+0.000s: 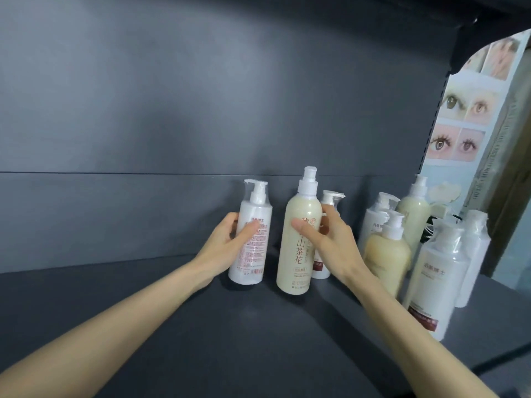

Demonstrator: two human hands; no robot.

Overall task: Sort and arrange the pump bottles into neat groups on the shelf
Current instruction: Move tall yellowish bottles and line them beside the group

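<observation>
1. Forearms come in from the bottom edge, both reaching over the dark grey shelf [143, 311].
2. Left grip [230, 239]: fingers and thumb curl round a shrink-wrapped white pump bottle [253, 234], which stands upright near the back panel [172, 110].
3. Right grip [330, 242]: thumb across the front of a tall cream bottle [298, 254], fingers round its far side. The cream bottle stands just right of the white one, a narrow gap between them.
4. A broad stretch of shelf shows to the left of the white bottle and in front of both, up to the near edge.
5. A small white bottle [330, 196] stands behind the right grip, mostly hidden; only its pump and base show.
6. On the right, a crowded cluster stands close together: a yellow pump bottle [388, 254], blurred, a large wrapped white bottle [439, 277] at the front, and others overlapping behind.
7. Beyond the shelf's right end hangs a poster of eyes [459, 124], cut off by the frame.
</observation>
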